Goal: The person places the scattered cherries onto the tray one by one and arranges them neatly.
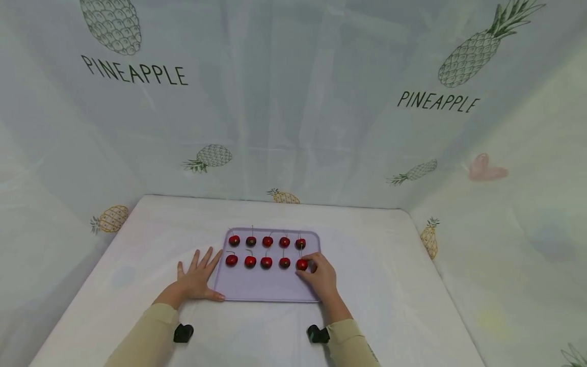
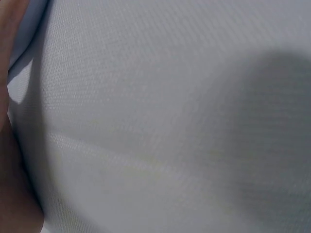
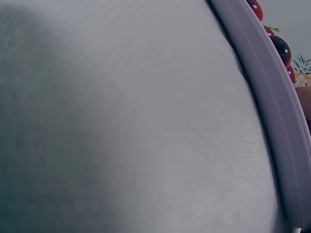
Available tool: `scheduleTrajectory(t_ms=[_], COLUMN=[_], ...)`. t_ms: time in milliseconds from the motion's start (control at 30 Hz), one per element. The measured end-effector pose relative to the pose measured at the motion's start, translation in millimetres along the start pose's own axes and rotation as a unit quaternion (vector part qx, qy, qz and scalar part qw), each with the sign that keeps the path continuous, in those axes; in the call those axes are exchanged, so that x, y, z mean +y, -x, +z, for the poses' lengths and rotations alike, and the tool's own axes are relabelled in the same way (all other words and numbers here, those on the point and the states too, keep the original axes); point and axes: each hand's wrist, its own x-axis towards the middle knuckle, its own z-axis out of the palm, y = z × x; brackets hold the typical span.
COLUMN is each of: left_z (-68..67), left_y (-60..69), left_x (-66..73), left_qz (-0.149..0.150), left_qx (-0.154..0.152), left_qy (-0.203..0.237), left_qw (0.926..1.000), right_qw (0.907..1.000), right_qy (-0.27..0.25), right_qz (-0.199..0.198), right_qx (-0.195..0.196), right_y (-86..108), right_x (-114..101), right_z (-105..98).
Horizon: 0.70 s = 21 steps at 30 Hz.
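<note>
A lilac tray lies on the white-covered table, bearing several dark red cherries with stems in two rows. My left hand rests with fingers spread at the tray's left edge, its thumb by the front left corner. At the right end of the front row, my right hand has thumb and finger around a cherry. Directly behind that one sits another cherry. In the right wrist view, the tray's rim hides most of the cherries and nearly all of the hand.
White cloth covers the table on both sides of the tray. Behind it hangs a curtain printed with pineapples, and similar cloth encloses the sides. A black wrist device sits by the left sleeve, another by the right.
</note>
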Motion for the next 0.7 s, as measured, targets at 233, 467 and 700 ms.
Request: scheduleTrajectory(t_ms=[233,467,700], left_z=[-7.1,-17.4,-24.4], left_y=[5.1,11.3,13.5], left_x=[8.8,20.4,22.5], left_qz=[0.009,-0.009,-0.002], left_qx=[-0.004,-0.018,-0.014], left_qy=[0.028,0.022,0.033], left_qw=[0.9996,0.9996,0.9994], right_qw=[0.9999,0.9998,0.9997], right_qy=[0.01,0.008,0.006], right_qz=[0.005,0.014,0.021], right_qx=[0.0,-0.009,-0.012], right_y=[2.4,2.0,-0.9], right_x=[-1.4,-0.6,-1.8], right_z=[-2.4,-1.8,-1.1])
